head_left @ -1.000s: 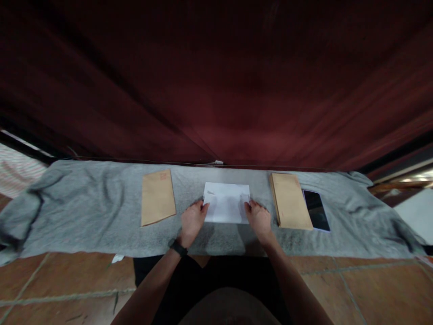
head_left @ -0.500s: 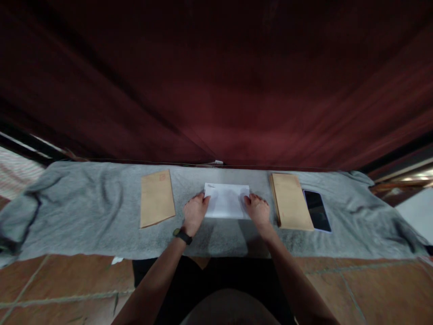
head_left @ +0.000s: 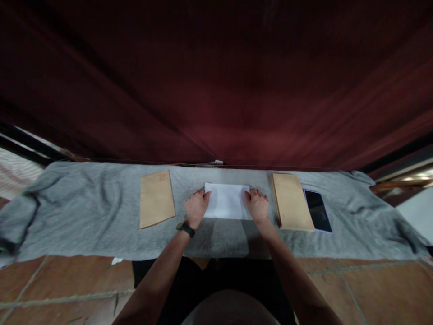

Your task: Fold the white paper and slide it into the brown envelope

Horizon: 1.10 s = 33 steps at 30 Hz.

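A white sheet of paper [head_left: 227, 201], seemingly folded, lies in the middle of the grey cloth. My left hand [head_left: 197, 206] grips its left edge, thumb on top and the other fingers curled at the side. At the opposite edge my right hand [head_left: 257, 205] holds the paper the same way. A brown envelope [head_left: 157, 199] lies to the left of my left hand. Beyond my right hand is a stack of brown envelopes [head_left: 292, 201], with a phone [head_left: 318, 211] lying against its right side.
The grey cloth [head_left: 101, 212] covers a long, narrow surface, wrinkled towards both ends. Behind it hangs a dark red fabric [head_left: 216, 113]. Tiled floor [head_left: 67, 282] shows at the near side, with a small white scrap [head_left: 117, 260] by the cloth's edge.
The paper's top edge looks flatter; the small raised bit at its upper left no longer shows. My hands have shifted only slightly, still at both sides.
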### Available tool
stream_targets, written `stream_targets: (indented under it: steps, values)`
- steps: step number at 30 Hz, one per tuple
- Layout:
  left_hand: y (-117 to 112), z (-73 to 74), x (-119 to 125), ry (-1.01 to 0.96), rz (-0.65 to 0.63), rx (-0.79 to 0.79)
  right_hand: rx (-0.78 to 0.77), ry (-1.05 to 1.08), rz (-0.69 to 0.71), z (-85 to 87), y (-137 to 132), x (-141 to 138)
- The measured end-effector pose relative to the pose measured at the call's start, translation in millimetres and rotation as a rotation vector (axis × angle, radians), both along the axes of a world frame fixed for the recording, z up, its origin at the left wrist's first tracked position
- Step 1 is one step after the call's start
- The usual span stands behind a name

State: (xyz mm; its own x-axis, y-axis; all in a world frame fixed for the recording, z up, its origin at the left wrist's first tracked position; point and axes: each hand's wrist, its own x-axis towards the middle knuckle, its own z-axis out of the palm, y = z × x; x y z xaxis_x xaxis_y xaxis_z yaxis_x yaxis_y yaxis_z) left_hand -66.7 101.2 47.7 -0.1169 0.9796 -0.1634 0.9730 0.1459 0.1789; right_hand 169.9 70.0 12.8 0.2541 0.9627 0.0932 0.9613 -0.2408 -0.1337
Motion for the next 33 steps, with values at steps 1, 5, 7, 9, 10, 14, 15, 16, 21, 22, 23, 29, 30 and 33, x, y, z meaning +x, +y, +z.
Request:
stream_targets:
  steps: [1,5,7,9,10,14,15,16,21,22,23,29,30,33]
  values:
    - [0,-0.6,0,0.002,-0.001,0.004,0.006,-0.001,-0.004,-0.8,0,0]
    - [-2,-4.2,2,0.021,-0.004,0.021,0.044,-0.001,-0.014,-3.4,1,-1]
    - [-4,-6.0,3,0.027,-0.012,0.041,0.072,0.002,-0.008,-3.9,0,-1]
    - [-6,-7.2,5,0.026,-0.021,0.052,0.102,0.008,-0.012,-3.1,-1,-2]
    - [-6,-7.5,5,0.025,-0.023,0.052,0.121,0.011,-0.021,-2.1,-2,-3]
    - [-7,-8.2,7,0.028,-0.035,0.044,0.241,0.066,0.015,2.1,-9,-16]
    - [-7,-8.5,6,0.030,-0.035,0.049,0.265,0.090,0.073,2.3,-11,-22]
    - [-7,-9.0,6,0.033,-0.036,0.051,0.276,0.114,0.146,1.8,-13,-29]
    - [-8,-11.3,5,0.021,-0.042,0.063,0.194,0.136,0.397,-8.9,-24,-58]
    - [-8,-11.5,5,0.015,-0.043,0.068,0.175,0.130,0.400,-11.4,-25,-61]
    - [-9,-11.6,5,0.008,-0.043,0.072,0.160,0.125,0.398,-13.7,-27,-62]
    - [-8,-8.3,4,-0.012,0.021,0.077,0.124,0.095,0.376,-17.7,-30,-61]
    - [-9,-7.5,5,-0.008,0.032,0.105,0.121,0.094,0.373,-17.2,-30,-61]
    - [-14,-7.8,14,-0.005,-0.029,0.249,0.113,0.097,0.369,-15.8,-30,-62]
